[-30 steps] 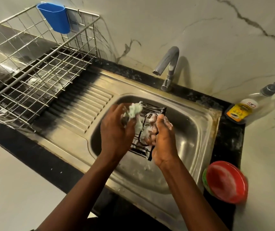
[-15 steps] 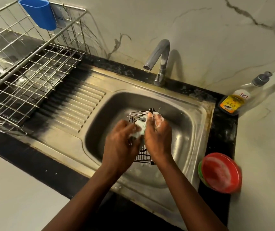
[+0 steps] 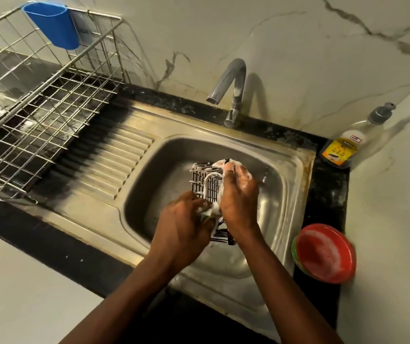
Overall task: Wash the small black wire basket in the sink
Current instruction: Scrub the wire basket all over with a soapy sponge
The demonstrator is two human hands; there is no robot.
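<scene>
The small black wire basket (image 3: 205, 181) is held inside the sink (image 3: 284, 194), about mid-basin, and is tipped on end and streaked with foam. Whether its near end touches the basin floor cannot be told.

The basket is gripped by the right hand (image 3: 240, 194). The fingers are curled round its right side, the thumb is laid up toward the far top edge, and suds are seen on the knuckles. A pale, foamy scrub pad (image 3: 207, 211) is clutched in the left hand (image 3: 184, 225), with the fingers clenched round it. The pad is pressed against the basket's near-left side, just beside the right wrist.

A curved metal tap (image 3: 231, 80) is mounted at the far rim, with its spout aimed left and down. A ribbed drainboard (image 3: 114, 160) is set left of the basin. A wire dish rack (image 3: 37, 103) is placed at far left, and a blue cup (image 3: 52, 24) is hung on its far rim. A pump bottle (image 3: 345, 145) is stood on the black counter (image 3: 328, 189) at the far right corner. A round red tub (image 3: 325, 253) is set near right, just beside the sink rim, and a green edge is seen under it.
</scene>
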